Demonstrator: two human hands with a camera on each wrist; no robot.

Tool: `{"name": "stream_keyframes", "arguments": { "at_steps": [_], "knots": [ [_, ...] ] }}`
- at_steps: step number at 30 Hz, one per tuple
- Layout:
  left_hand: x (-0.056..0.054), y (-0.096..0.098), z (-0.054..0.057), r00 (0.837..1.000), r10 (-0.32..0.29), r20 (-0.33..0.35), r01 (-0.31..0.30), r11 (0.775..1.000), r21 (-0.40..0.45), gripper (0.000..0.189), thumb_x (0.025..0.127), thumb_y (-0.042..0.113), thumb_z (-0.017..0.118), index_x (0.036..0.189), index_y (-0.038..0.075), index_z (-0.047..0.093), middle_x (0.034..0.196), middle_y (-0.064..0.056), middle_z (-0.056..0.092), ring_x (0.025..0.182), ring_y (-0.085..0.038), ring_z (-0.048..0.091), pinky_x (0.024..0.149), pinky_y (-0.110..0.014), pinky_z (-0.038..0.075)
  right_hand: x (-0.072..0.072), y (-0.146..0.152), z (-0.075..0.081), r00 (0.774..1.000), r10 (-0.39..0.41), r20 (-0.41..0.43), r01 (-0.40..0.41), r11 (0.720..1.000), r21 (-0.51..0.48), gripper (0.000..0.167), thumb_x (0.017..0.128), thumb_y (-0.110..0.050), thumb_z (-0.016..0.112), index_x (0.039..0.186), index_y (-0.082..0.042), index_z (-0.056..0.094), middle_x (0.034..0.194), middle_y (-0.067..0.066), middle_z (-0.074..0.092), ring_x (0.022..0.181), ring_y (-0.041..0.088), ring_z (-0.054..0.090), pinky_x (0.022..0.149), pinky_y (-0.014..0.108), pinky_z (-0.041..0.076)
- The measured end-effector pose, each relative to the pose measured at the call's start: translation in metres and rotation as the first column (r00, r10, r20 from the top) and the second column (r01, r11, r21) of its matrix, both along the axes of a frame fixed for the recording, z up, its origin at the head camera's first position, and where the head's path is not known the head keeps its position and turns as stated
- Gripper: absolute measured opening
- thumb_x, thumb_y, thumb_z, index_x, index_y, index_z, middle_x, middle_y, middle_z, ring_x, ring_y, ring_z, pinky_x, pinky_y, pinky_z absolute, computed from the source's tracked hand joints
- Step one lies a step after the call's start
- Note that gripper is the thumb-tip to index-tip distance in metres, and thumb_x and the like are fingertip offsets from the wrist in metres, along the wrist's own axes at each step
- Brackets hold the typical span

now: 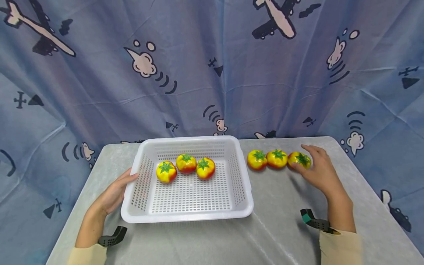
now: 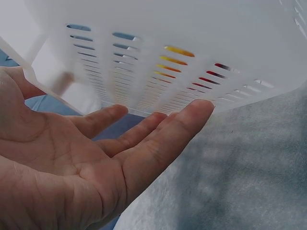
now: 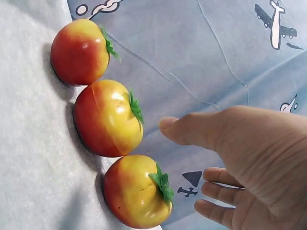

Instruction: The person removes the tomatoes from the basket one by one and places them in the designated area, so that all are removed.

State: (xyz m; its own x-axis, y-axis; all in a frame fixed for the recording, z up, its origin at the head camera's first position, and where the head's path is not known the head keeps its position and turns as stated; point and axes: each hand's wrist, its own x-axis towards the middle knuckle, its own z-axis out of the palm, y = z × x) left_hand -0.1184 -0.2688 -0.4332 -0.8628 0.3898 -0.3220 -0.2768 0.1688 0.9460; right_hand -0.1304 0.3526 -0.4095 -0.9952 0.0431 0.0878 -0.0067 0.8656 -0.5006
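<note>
My left hand (image 1: pixel 114 193) holds the left rim of a white plastic basket (image 1: pixel 187 217), thumb over the edge and fingers against the outside of its slotted wall (image 2: pixel 163 28). Three yellow-and-red toy tomatoes (image 1: pixel 166 172) with green leafy tops lie in the basket's back half. To the right of it, three more form a row on the table: a left one (image 1: pixel 257 160), a middle one (image 1: pixel 276 158) and a right one (image 1: pixel 299 160). My right hand (image 1: pixel 319 169) hovers by the right tomato (image 3: pixel 136 191), thumb and fingers spread, apart from it in the right wrist view.
The grey table (image 1: pixel 278 228) ends at the back against a blue curtain (image 1: pixel 198 73) with airplane prints. A black wrist camera mount (image 1: pixel 113 236) sits on the left wrist, another mount (image 1: pixel 316 221) on the right.
</note>
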Motion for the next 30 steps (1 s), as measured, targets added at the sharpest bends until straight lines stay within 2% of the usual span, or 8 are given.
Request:
{"name": "stream_keyframes", "arguments": {
  "at_steps": [4,8,12,14,19,26,30],
  "knots": [
    [0.003,0.001,-0.002,1.0,-0.003,-0.001,0.003,1.0,-0.006,0.072,0.115,0.042,0.033,0.171,0.018,-0.006,0.165,-0.032,0.028,0.127,-0.018,0.058,0.099,-0.041,0.053,0.003,-0.005,-0.001,1.0,0.005,-0.019,-0.006,1.0,-0.003,0.074,0.099,-0.028,0.075,0.158,0.003,0.042,0.158,0.042,0.033,0.142,0.063,0.034,0.109,0.08,0.032],
    [0.003,0.001,-0.003,1.0,-0.005,0.001,0.005,1.0,-0.013,0.073,0.115,0.042,0.033,0.171,0.019,-0.007,0.166,-0.032,0.028,0.13,-0.023,0.057,0.099,-0.042,0.053,0.006,-0.013,0.0,0.998,0.007,-0.058,-0.008,1.0,-0.019,0.07,0.099,-0.022,0.075,0.156,0.003,0.044,0.157,0.04,0.037,0.141,0.061,0.036,0.11,0.079,0.033],
    [0.001,0.001,-0.002,1.0,0.002,0.0,-0.002,1.0,-0.022,0.073,0.115,0.043,0.033,0.171,0.021,-0.008,0.167,-0.031,0.027,0.133,-0.026,0.056,0.099,-0.042,0.053,0.007,-0.026,0.006,0.995,0.007,-0.101,-0.012,0.999,-0.053,0.068,0.1,-0.021,0.074,0.157,0.001,0.044,0.157,0.037,0.038,0.142,0.059,0.037,0.111,0.078,0.032],
    [0.001,0.001,-0.001,1.0,0.008,0.0,-0.008,1.0,-0.027,0.073,0.115,0.043,0.033,0.171,0.021,-0.008,0.167,-0.031,0.027,0.132,-0.024,0.056,0.099,-0.042,0.053,0.007,-0.035,0.01,0.994,0.015,-0.108,-0.023,0.998,-0.066,0.068,0.1,-0.022,0.074,0.158,-0.001,0.044,0.158,0.035,0.038,0.143,0.058,0.038,0.112,0.077,0.033],
    [0.002,-0.003,-0.003,1.0,0.012,-0.004,-0.013,1.0,-0.024,0.073,0.115,0.043,0.032,0.171,0.021,-0.008,0.167,-0.031,0.027,0.129,-0.02,0.058,0.098,-0.041,0.053,0.006,-0.059,0.018,0.987,0.091,-0.131,-0.1,0.993,-0.069,0.065,0.099,-0.021,0.075,0.156,-0.004,0.048,0.159,0.031,0.04,0.142,0.053,0.043,0.111,0.075,0.038],
    [0.001,-0.003,-0.002,0.999,0.009,-0.041,-0.01,1.0,-0.025,0.072,0.115,0.043,0.032,0.172,0.021,-0.007,0.167,-0.03,0.027,0.134,-0.027,0.055,0.099,-0.043,0.052,0.007,-0.091,0.036,0.959,0.237,-0.153,-0.256,0.959,-0.122,0.062,0.099,-0.021,0.076,0.155,-0.008,0.052,0.16,0.023,0.045,0.145,0.047,0.045,0.109,0.072,0.044],
    [-0.001,0.003,-0.004,0.999,-0.006,-0.044,0.005,1.0,-0.019,0.072,0.115,0.042,0.033,0.172,0.02,-0.006,0.166,-0.031,0.028,0.135,-0.03,0.054,0.099,-0.042,0.051,0.011,-0.104,0.041,0.946,0.3,-0.12,-0.314,0.941,-0.127,0.063,0.099,-0.022,0.076,0.157,-0.013,0.051,0.162,0.018,0.045,0.143,0.044,0.049,0.108,0.068,0.048]
  ]
}}
